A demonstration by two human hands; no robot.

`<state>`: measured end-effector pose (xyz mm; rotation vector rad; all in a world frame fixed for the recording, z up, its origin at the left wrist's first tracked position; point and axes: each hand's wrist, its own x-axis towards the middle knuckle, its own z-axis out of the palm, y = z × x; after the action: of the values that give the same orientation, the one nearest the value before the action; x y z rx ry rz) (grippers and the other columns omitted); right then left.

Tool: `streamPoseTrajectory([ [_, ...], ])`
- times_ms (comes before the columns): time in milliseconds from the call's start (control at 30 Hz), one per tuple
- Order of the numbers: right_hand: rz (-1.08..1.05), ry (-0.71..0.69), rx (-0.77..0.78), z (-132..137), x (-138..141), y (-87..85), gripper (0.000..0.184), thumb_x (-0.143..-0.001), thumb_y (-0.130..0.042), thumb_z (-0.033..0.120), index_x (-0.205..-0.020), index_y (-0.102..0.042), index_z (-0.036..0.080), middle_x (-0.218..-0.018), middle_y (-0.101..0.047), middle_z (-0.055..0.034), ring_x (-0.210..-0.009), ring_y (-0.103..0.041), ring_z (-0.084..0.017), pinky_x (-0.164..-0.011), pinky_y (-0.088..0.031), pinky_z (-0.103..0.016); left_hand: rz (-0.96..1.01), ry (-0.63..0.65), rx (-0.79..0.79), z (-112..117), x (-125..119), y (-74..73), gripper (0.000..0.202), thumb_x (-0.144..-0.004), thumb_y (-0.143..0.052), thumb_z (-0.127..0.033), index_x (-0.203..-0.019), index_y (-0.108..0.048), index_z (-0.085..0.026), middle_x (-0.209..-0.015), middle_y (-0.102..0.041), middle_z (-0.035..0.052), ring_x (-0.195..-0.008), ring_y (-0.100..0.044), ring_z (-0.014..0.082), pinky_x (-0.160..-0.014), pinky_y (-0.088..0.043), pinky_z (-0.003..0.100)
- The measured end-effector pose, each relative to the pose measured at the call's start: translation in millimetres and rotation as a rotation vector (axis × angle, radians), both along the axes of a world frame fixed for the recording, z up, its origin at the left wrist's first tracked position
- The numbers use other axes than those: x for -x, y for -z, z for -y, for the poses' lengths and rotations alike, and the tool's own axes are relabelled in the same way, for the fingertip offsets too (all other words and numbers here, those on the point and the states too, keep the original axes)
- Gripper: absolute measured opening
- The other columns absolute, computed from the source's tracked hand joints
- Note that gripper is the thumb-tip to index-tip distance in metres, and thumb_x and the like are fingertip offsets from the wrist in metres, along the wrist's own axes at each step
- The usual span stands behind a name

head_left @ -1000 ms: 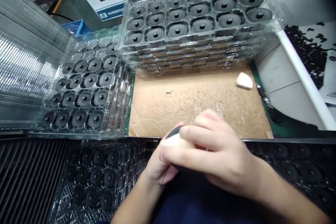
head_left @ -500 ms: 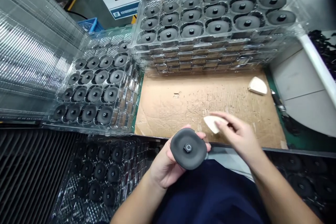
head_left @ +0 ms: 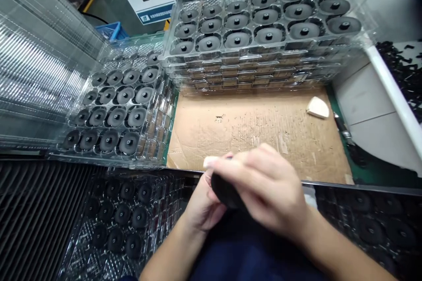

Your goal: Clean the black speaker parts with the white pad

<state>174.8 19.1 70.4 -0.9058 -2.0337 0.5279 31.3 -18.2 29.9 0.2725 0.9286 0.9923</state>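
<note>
My left hand (head_left: pixel 201 204) is closed around a round-cornered black disc (head_left: pixel 226 191), which is now tilted nearly edge-on. Over it lies my right hand (head_left: pixel 263 184), blurred, its fingers curled across the disc's upper edge. A pale tip of the off-white wedge-shaped pad (head_left: pixel 210 162) shows at the right fingertips; the rest of that pad is hidden behind the fingers. The disc's face with its small central stub is out of sight. A second off-white wedge-shaped pad (head_left: pixel 318 107) lies on the cardboard, apart from both hands.
A cardboard sheet (head_left: pixel 198 140) covers the bench. Behind it stands a stack of clear plastic trays (head_left: pixel 231 63) with black discs; another tray stack (head_left: pixel 145 136) is at left. Discs in trays (head_left: pixel 140 217) sit lower left. A white bin (head_left: pixel 392 83) holds small black pieces at right.
My right hand has moved left with the pad, from above the cardboard onto the disc. The disc has turned from face-up to nearly edge-on in my left hand.
</note>
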Motion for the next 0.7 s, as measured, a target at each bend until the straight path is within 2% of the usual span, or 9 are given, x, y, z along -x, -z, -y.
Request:
streamPoseTrajectory([
  [67,-0.017,0.120,0.167,-2.4,-6.3,16.2,0.023,-0.092,-0.046,0.017,-0.106,-0.065,0.017,-0.088,-0.070,-0.0036,-0.074,-0.060,-0.013,-0.066,-0.041,-0.027,0.061,-0.043,-0.054,-3.0,3.0,-2.1,0.059,-0.045,-0.088,-0.034,-0.101,-0.069,-0.027,-0.101,-0.072,-0.0015,-0.090,-0.067,0.0168,-0.081,-0.050,0.021],
  [167,0.040,0.238,0.430,0.5,-21.6,60.6,0.022,-0.091,-0.049,0.024,-0.105,-0.067,0.021,-0.089,-0.070,-0.0027,-0.073,-0.061,-0.014,-0.065,-0.044,-0.026,0.156,-0.087,-0.118,-6.1,10.2,-2.3,0.055,-0.050,-0.086,-0.037,-0.103,-0.068,-0.031,-0.113,-0.070,-0.0005,-0.096,-0.068,0.0189,-0.084,-0.051,0.023],
  [233,0.068,0.222,0.484,5.3,-30.4,90.7,0.021,-0.089,-0.051,0.025,-0.099,-0.069,0.022,-0.083,-0.071,-0.0024,-0.071,-0.062,-0.015,-0.064,-0.046,-0.027,0.176,-0.104,-0.128,-6.3,13.4,-0.8,0.054,-0.053,-0.084,-0.038,-0.104,-0.068,-0.031,-0.112,-0.071,-0.0001,-0.099,-0.067,0.0197,-0.084,-0.052,0.022],
  [300,0.086,0.202,0.501,9.2,-35.1,104.9,0.019,-0.087,-0.054,0.025,-0.094,-0.071,0.021,-0.076,-0.071,-0.0017,-0.068,-0.063,-0.016,-0.062,-0.047,-0.027,0.188,-0.107,-0.121,-5.8,13.2,0.5,0.051,-0.055,-0.084,-0.035,-0.103,-0.068,-0.030,-0.108,-0.072,-0.0007,-0.097,-0.068,0.0188,-0.081,-0.053,0.021],
  [367,0.080,0.235,0.518,10.4,-34.1,95.1,0.019,-0.088,-0.054,0.025,-0.097,-0.071,0.021,-0.078,-0.071,-0.0021,-0.066,-0.063,-0.015,-0.056,-0.047,-0.025,0.195,-0.102,-0.107,-5.4,9.7,0.4,0.050,-0.056,-0.084,-0.031,-0.103,-0.068,-0.030,-0.106,-0.073,-0.0019,-0.096,-0.068,0.0189,-0.081,-0.053,0.022],
  [467,0.009,0.344,0.432,10.8,-20.1,46.7,0.023,-0.090,-0.052,0.024,-0.110,-0.065,0.022,-0.096,-0.070,-0.0033,-0.073,-0.063,-0.014,-0.056,-0.047,-0.024,0.171,-0.107,-0.086,-5.8,2.0,-2.6,0.048,-0.057,-0.083,-0.025,-0.102,-0.067,-0.030,-0.104,-0.072,-0.0036,-0.096,-0.068,0.0169,-0.080,-0.052,0.021],
  [500,-0.035,0.356,0.328,12.1,-13.0,28.7,0.024,-0.090,-0.053,0.022,-0.111,-0.064,0.022,-0.101,-0.069,-0.0035,-0.077,-0.063,-0.014,-0.061,-0.048,-0.024,0.153,-0.101,-0.077,-6.0,-0.1,-3.9,0.049,-0.056,-0.083,-0.022,-0.102,-0.066,-0.029,-0.102,-0.072,-0.0038,-0.094,-0.067,0.0151,-0.079,-0.051,0.019],
  [600,-0.053,0.193,0.077,19.3,6.6,-7.7,0.025,-0.088,-0.051,0.013,-0.111,-0.062,0.012,-0.096,-0.071,-0.0082,-0.080,-0.063,-0.016,-0.074,-0.050,-0.029,0.136,-0.060,-0.041,-6.3,-2.2,-5.7,0.049,-0.055,-0.084,-0.021,-0.100,-0.066,-0.025,-0.097,-0.071,-0.0014,-0.092,-0.065,0.0142,-0.084,-0.049,0.021],
  [700,-0.031,-0.014,0.237,21.9,13.9,-13.2,0.021,-0.087,-0.049,0.010,-0.101,-0.065,0.011,-0.081,-0.070,-0.0046,-0.070,-0.063,-0.014,-0.067,-0.049,-0.026,0.139,-0.088,-0.027,-4.8,-1.3,-2.6,0.052,-0.051,-0.086,-0.022,-0.099,-0.066,-0.025,-0.101,-0.070,-0.0008,-0.094,-0.066,0.0179,-0.087,-0.051,0.028],
])
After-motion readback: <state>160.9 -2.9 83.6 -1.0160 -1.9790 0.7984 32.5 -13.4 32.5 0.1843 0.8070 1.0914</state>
